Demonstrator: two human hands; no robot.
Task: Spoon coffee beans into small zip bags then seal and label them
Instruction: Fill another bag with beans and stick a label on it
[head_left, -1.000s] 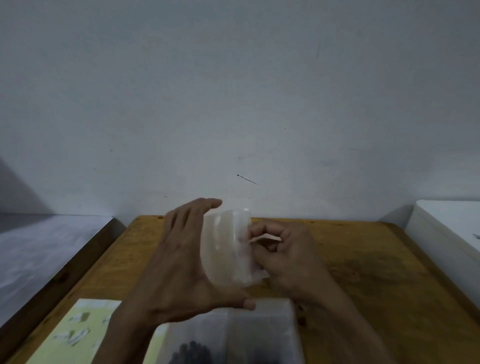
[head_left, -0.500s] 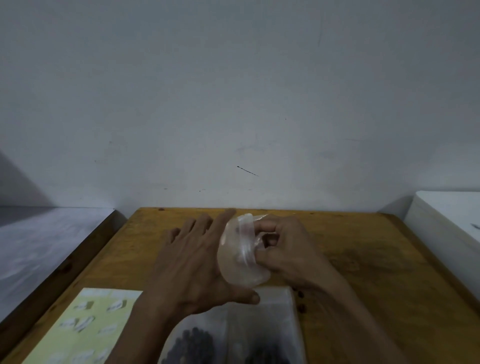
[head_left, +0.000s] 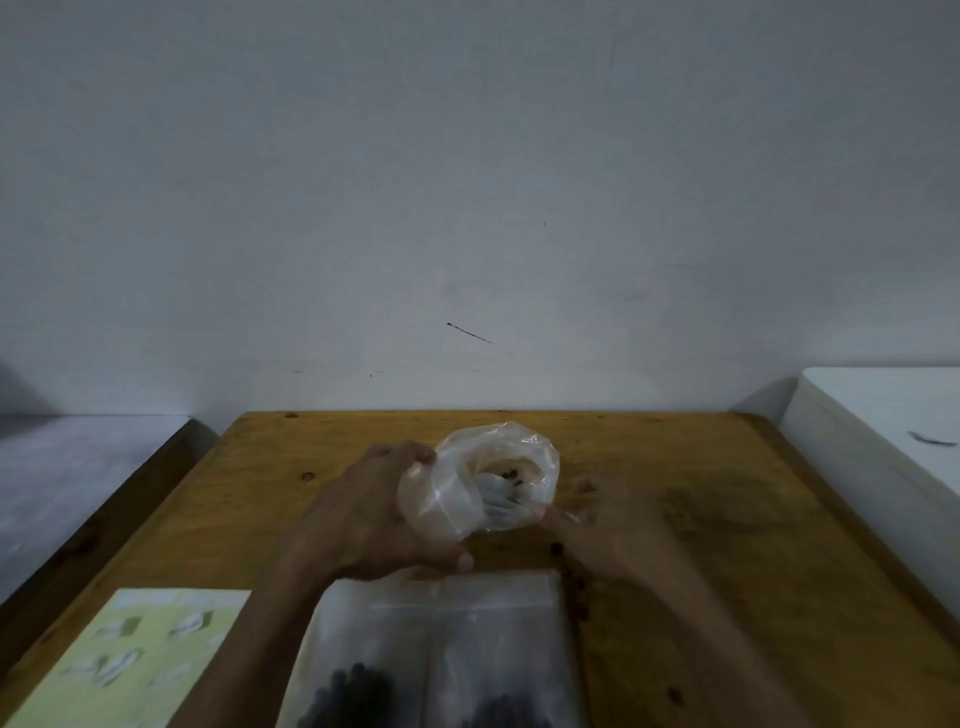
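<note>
Head view: a worn orange-brown wooden table (head_left: 675, 597) stands against a bare grey-white wall (head_left: 467, 182). Above the table's middle, the left hand (head_left: 374, 514) clasps a crumpled clear plastic bag (head_left: 467, 488), mouth open; the right hand (head_left: 602, 525), blurred, seems to pinch its rim. A yellow label sheet (head_left: 130, 660) lies at the near left corner.

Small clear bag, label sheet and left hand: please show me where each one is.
small clear bag (head_left: 457, 499), head view, its near plastic wall
label sheet (head_left: 140, 654), head view, its printed middle
left hand (head_left: 363, 519), head view, its back
</note>
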